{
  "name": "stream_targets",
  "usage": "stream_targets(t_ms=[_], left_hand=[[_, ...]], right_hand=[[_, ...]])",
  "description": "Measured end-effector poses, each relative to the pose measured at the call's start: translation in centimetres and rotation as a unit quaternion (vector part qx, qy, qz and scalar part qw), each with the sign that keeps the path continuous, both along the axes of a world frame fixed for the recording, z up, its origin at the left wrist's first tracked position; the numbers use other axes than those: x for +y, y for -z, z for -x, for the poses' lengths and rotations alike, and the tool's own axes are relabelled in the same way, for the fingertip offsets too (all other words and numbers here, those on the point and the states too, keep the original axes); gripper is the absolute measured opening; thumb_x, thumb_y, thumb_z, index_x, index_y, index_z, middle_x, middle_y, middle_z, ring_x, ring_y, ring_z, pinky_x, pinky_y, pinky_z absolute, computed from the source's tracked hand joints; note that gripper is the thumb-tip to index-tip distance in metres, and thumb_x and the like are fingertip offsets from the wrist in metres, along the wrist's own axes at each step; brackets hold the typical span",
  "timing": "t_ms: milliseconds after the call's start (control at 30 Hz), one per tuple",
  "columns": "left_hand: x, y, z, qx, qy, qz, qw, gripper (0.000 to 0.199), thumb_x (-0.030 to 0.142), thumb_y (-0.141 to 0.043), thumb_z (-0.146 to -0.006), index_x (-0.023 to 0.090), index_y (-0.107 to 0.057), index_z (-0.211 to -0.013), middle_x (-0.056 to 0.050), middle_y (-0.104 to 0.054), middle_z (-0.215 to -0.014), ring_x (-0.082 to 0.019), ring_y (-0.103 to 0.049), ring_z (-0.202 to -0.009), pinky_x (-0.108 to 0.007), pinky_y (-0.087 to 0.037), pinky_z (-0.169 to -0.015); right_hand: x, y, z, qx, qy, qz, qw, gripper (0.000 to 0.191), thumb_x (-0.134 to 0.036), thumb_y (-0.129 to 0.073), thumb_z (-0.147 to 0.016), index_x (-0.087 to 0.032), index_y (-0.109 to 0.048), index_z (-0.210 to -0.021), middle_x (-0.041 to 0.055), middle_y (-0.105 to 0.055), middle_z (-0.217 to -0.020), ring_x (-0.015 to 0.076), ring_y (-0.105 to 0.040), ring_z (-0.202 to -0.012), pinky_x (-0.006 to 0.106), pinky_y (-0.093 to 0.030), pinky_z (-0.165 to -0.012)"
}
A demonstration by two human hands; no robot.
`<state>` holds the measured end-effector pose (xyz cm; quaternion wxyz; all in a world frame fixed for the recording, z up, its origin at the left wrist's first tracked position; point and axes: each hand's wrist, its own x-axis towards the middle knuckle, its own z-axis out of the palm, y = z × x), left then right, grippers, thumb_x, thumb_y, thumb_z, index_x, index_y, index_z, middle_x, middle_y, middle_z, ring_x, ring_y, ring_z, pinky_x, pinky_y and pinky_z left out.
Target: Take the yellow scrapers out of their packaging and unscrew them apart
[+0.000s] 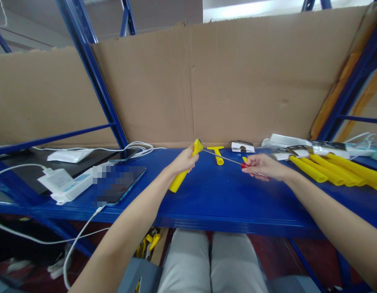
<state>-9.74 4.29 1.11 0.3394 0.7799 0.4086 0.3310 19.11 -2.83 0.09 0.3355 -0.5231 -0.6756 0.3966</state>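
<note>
My left hand [186,160] is wrapped round a yellow handle [178,182], its head tilted up to the right above the blue table. In my right hand [259,167] is a screwdriver [226,158] with a red grip; its long metal shaft points left and its tip is at or close to the yellow head. Whether tip and head touch cannot be made out. Behind the shaft, a yellow T-shaped piece [218,156] lies on the table, and a small yellow bit [244,159] shows beside my right fingers.
Several yellow tubes [331,171] and packets [286,142] lie at the right. A small white box [242,146] stands near the cardboard wall [252,81]. At the left are a tablet [124,185], a power strip [81,183] and white cables [142,148]. Blue posts [99,85] flank the table [219,203].
</note>
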Motion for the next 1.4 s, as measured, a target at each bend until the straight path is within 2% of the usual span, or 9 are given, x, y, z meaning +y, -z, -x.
stream_targets(t_ms=[333, 500, 600, 733, 900, 1000, 1133, 1267, 1400], left_hand=[[-0.4, -0.4, -0.1, -0.006, -0.005, -0.016, 1.000, 0.014, 0.014, -0.041, -0.085, 0.017, -0.040, -0.099, 0.011, -0.042, -0.043, -0.008, -0.041, -0.030, -0.016, -0.031, -0.033], [-0.3, -0.4, -0.3, -0.007, -0.005, -0.023, 1.000, 0.013, 0.016, -0.041, -0.085, 0.017, -0.040, -0.098, 0.011, -0.042, -0.042, -0.009, -0.042, -0.029, -0.016, -0.030, -0.033], [-0.4, -0.6, -0.3, -0.004, -0.013, -0.021, 1.000, 0.014, 0.014, -0.040, -0.085, 0.017, -0.040, -0.099, 0.010, -0.042, -0.041, -0.009, -0.041, -0.029, -0.016, -0.030, -0.034], [-0.5, -1.1, -0.3, -0.025, -0.038, -0.011, 0.999, 0.016, 0.013, -0.040, -0.085, 0.018, -0.039, -0.100, 0.011, -0.041, -0.040, -0.009, -0.040, -0.029, -0.017, -0.031, -0.035], [-0.6, -1.2, -0.3, -0.060, -0.028, 0.004, 0.998, 0.016, 0.013, -0.045, -0.083, 0.020, -0.039, -0.097, 0.012, -0.040, -0.042, -0.007, -0.039, -0.030, -0.016, -0.032, -0.037], [-0.7, -1.1, -0.6, -0.086, -0.025, 0.008, 0.996, 0.017, 0.011, -0.043, -0.082, 0.019, -0.039, -0.096, 0.013, -0.038, -0.045, -0.006, -0.037, -0.031, -0.016, -0.033, -0.037], [-0.9, -1.1, -1.1, -0.103, -0.027, 0.027, 0.994, 0.016, 0.009, -0.042, -0.081, 0.019, -0.038, -0.093, 0.012, -0.039, -0.050, -0.005, -0.037, -0.032, -0.017, -0.033, -0.037], [-0.9, -1.3, -1.0, -0.115, -0.030, 0.029, 0.992, 0.016, 0.009, -0.043, -0.081, 0.020, -0.036, -0.089, 0.012, -0.041, -0.054, -0.004, -0.037, -0.032, -0.015, -0.032, -0.035], [-1.0, -1.5, -0.7, -0.101, -0.049, 0.031, 0.993, 0.015, 0.008, -0.043, -0.081, 0.021, -0.035, -0.084, 0.012, -0.041, -0.053, -0.004, -0.039, -0.032, -0.015, -0.032, -0.035]], right_hand=[[0.0, -0.2, 0.2, 0.004, -0.002, 0.003, 1.000, 0.048, -0.057, -0.076, -0.058, -0.020, -0.048, -0.069, -0.0061, -0.053, -0.047, 0.0037, -0.036, -0.029, 0.019, -0.019, -0.028], [-0.3, -0.5, 0.4, -0.108, -0.051, 0.019, 0.993, 0.046, -0.064, -0.063, -0.069, -0.021, -0.048, -0.068, -0.0057, -0.048, -0.047, 0.0058, -0.036, -0.031, 0.022, -0.022, -0.031], [0.1, -0.8, 0.6, -0.218, -0.032, -0.060, 0.973, 0.040, -0.060, -0.053, -0.078, -0.023, -0.044, -0.065, -0.0056, -0.043, -0.045, 0.0092, -0.038, -0.034, 0.025, -0.027, -0.036], [0.6, -1.7, 1.1, -0.408, 0.014, -0.217, 0.887, 0.028, -0.040, -0.045, -0.086, -0.022, -0.047, -0.065, 0.0023, -0.055, -0.054, 0.0151, -0.051, -0.048, 0.027, -0.034, -0.048], [-0.1, -3.4, 1.6, -0.593, 0.057, -0.265, 0.758, 0.023, -0.029, -0.041, -0.090, -0.016, -0.059, -0.089, 0.0119, -0.068, -0.071, 0.0217, -0.063, -0.061, 0.029, -0.036, -0.054], [-0.7, -3.5, 1.8, -0.637, 0.097, -0.269, 0.716, 0.027, -0.025, -0.038, -0.092, -0.011, -0.059, -0.100, 0.0161, -0.070, -0.078, 0.0249, -0.065, -0.064, 0.030, -0.034, -0.054], [-1.0, -2.3, 1.6, -0.646, 0.113, -0.332, 0.678, 0.032, -0.020, -0.030, -0.093, -0.008, -0.059, -0.101, 0.0203, -0.069, -0.084, 0.0266, -0.066, -0.069, 0.030, -0.031, -0.052], [-0.6, -1.2, 1.4, -0.609, 0.102, -0.368, 0.695, 0.037, -0.030, -0.030, -0.094, -0.008, -0.058, -0.104, 0.0188, -0.068, -0.086, 0.0257, -0.065, -0.071, 0.030, -0.035, -0.055], [0.5, -1.3, 1.0, -0.553, 0.046, -0.346, 0.757, 0.034, -0.032, -0.030, -0.095, -0.013, -0.057, -0.105, 0.0142, -0.068, -0.086, 0.0236, -0.064, -0.070, 0.030, -0.037, -0.057]])
